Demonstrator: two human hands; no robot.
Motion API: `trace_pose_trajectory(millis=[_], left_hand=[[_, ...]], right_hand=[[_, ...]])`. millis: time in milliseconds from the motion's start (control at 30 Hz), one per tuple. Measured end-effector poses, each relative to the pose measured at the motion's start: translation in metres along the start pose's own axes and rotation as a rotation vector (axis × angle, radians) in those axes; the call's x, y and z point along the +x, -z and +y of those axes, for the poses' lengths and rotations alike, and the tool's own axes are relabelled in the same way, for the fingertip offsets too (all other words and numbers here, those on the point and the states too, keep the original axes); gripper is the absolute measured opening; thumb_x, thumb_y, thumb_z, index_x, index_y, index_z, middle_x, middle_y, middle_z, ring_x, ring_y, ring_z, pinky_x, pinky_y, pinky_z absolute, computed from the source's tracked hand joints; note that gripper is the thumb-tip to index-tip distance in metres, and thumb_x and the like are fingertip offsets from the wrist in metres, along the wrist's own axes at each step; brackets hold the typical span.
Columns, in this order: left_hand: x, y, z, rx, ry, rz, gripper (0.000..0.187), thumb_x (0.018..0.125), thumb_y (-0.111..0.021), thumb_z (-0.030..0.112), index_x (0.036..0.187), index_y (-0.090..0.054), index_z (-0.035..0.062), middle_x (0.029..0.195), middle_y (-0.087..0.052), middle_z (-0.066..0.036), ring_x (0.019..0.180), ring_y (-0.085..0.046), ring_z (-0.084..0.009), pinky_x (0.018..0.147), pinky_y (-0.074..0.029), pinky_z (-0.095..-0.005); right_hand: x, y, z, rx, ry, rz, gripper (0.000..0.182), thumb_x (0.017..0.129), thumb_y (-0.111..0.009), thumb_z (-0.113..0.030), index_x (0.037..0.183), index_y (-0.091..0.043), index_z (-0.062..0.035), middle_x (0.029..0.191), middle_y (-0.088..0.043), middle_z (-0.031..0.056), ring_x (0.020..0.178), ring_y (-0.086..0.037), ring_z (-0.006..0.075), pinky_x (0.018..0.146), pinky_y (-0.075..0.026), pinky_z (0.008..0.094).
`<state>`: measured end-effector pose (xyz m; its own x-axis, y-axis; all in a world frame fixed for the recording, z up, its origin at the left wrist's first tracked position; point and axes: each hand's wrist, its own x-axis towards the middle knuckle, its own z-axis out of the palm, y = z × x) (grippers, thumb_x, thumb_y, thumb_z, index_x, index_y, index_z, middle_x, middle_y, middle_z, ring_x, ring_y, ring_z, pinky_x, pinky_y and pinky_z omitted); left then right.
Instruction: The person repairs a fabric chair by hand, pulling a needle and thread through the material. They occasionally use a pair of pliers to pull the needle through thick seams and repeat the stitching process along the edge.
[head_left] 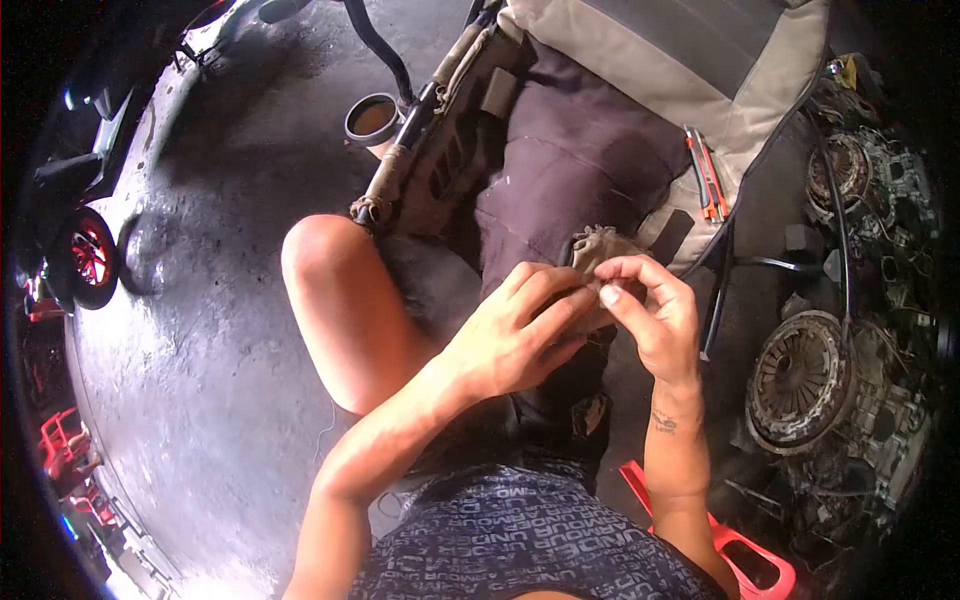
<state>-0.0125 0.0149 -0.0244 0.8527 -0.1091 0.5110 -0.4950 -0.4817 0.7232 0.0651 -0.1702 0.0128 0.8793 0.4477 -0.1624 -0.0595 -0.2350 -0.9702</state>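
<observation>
A bunched piece of brown fabric (600, 244) with a gathered edge lies over the folding chair's frame end in front of me. My left hand (522, 325) is closed on this fabric from the left, fingers bent over it. My right hand (655, 312) pinches thumb and forefinger together at its right edge, touching the left fingertips. Whatever sits in that pinch is too small to tell. Beyond the hands spreads a dark purple-brown cloth seat (575, 150) with beige and grey panels (690, 60). A red and grey utility knife (706, 175) lies on the beige part.
Greasy engine parts with a round clutch plate (800, 382) lie at right. A cup of brown liquid (372, 118) is by the frame tube (400, 165) at left. Red plastic (755, 560) shows beneath me. A wheel (90, 258) stands on the grey floor (200, 380).
</observation>
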Motion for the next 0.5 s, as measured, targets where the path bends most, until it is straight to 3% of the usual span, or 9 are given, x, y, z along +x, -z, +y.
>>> trace_pose_trajectory(millis=[133,233,333,500], left_hand=[[-0.002,-0.006,-0.001,-0.002,-0.014,0.034,0.054,0.069,-0.083,0.007,0.119,-0.064,0.0022,0.117,-0.062,-0.015,0.102,-0.061,-0.0328,0.088,-0.054,-0.0417],[-0.002,-0.009,-0.002,-0.019,-0.031,0.068,0.048,0.070,-0.082,0.005,0.115,-0.066,0.0019,0.114,-0.063,-0.014,0.099,-0.062,-0.0322,0.086,-0.054,-0.0406],[-0.003,-0.010,-0.003,-0.036,-0.039,0.065,0.045,0.070,-0.082,0.004,0.113,-0.068,0.0020,0.113,-0.064,-0.013,0.098,-0.062,-0.0316,0.085,-0.055,-0.0396],[-0.003,-0.007,-0.001,-0.043,-0.029,0.067,0.043,0.071,-0.083,0.004,0.111,-0.069,0.0029,0.112,-0.065,-0.013,0.098,-0.063,-0.0309,0.085,-0.055,-0.0393]], right_hand=[[-0.002,0.005,-0.001,-0.246,0.097,-0.007,0.005,0.084,-0.071,-0.002,0.088,-0.071,0.0010,0.088,-0.069,0.0071,0.084,-0.063,0.0158,0.077,-0.049,0.0279],[-0.003,0.007,0.003,-0.233,0.062,-0.003,0.005,0.086,-0.071,-0.003,0.088,-0.070,0.0010,0.087,-0.069,0.0071,0.084,-0.063,0.0145,0.078,-0.049,0.0278],[-0.001,0.009,0.004,-0.095,-0.073,0.003,0.005,0.089,-0.069,-0.004,0.089,-0.070,0.0006,0.088,-0.069,0.0045,0.083,-0.061,0.0113,0.078,-0.048,0.0266],[0.002,0.013,0.008,0.107,-0.022,-0.017,0.008,0.093,-0.067,-0.006,0.093,-0.069,0.0016,0.092,-0.069,0.0009,0.087,-0.060,0.0087,0.082,-0.047,0.0246]])
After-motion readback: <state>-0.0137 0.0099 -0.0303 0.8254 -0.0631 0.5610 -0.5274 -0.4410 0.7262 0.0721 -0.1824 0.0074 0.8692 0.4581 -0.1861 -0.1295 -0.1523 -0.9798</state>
